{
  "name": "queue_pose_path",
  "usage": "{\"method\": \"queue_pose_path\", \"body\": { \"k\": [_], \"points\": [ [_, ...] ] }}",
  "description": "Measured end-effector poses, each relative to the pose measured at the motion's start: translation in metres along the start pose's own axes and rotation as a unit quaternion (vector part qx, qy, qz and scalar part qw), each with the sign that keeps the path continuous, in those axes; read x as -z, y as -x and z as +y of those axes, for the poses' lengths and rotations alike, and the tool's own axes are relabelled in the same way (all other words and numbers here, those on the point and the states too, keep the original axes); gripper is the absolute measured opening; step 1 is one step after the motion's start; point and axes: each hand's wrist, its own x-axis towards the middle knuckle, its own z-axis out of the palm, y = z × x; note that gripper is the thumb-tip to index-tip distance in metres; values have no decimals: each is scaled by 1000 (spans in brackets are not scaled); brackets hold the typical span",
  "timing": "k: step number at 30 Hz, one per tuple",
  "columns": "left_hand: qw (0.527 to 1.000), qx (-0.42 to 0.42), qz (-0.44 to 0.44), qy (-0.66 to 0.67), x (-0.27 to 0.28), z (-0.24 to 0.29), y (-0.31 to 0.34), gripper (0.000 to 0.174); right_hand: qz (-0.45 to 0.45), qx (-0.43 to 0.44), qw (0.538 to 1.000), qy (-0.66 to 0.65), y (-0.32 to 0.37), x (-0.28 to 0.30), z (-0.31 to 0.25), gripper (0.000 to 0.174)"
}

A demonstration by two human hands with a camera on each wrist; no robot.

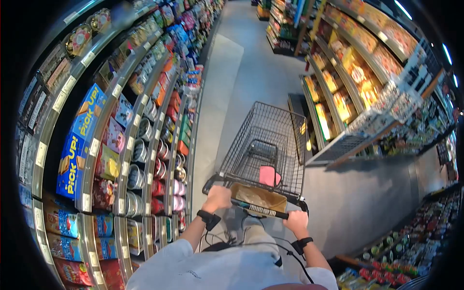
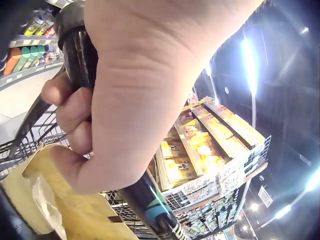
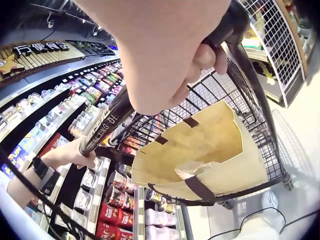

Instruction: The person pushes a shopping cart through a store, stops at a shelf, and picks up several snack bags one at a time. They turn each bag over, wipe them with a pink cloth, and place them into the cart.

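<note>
We gripped the shopping cart handle (image 1: 261, 210) with both hands, left hand (image 1: 216, 197) at its left end, right hand (image 1: 296, 221) at its right end, well apart; a paper bag (image 1: 255, 195) sat just beyond it.

The person wears a white short-sleeved shirt (image 1: 193, 268), pale trousers (image 1: 256, 237) and black wrist straps (image 1: 205, 215) with thin cables (image 1: 270, 244).

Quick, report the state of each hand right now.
The left hand is closed, gripping the shopping cart handle.
The right hand is closed, gripping it too.
</note>
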Motion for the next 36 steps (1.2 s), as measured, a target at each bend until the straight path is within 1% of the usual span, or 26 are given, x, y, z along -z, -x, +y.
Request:
{"method": "queue_pose_path", "body": {
  "k": [3,7,9,10,12,15,17,20,24,25,26,28,29,30,32,33,36],
  "points": [
    [998,21,46,23,20,-23,-46,27,-9,9,1000,11,-77,30,-1,24],
    [998,54,40,20,61,-51,-123,26,10,56,998,24,-190,51,12,24],
    [995,53,84,19,75,-67,-162,26,33,84,996,25,-250,63,23,24],
    [992,51,113,18,86,-76,-189,27,24,93,995,28,-285,73,30,25],
    [993,69,99,15,110,-95,-235,29,-1,109,994,30,-344,89,33,27],
    [993,100,56,29,156,-117,-306,33,38,149,988,25,-439,112,44,27],
    [991,119,59,33,186,-134,-355,32,36,170,984,29,-505,128,48,26],
    [988,130,72,48,224,-167,-429,31,20,145,989,27,-604,151,46,26],
    [982,135,120,50,271,-225,-537,30,36,173,983,53,-729,198,39,28],
    [983,130,122,49,286,-240,-565,30,19,187,979,76,-764,209,37,30],
    [982,125,134,46,299,-254,-595,30,-8,169,983,71,-802,212,36,31],
    [981,116,149,36,335,-280,-645,31,1,173,980,96,-870,226,35,30],
    [979,105,169,38,346,-297,-675,35,8,171,982,77,-901,237,33,29],
    [980,112,161,45,359,-312,-705,34,52,168,982,71,-947,224,39,31],
    [980,127,143,55,397,-339,-765,32,34,139,988,66,-1018,245,33,30],
    [982,119,135,57,415,-353,-794,30,41,154,985,73,-1051,256,34,26],
    [982,119,136,58,467,-389,-878,27,30,136,988,64,-1156,285,31,22]
  ]
}}
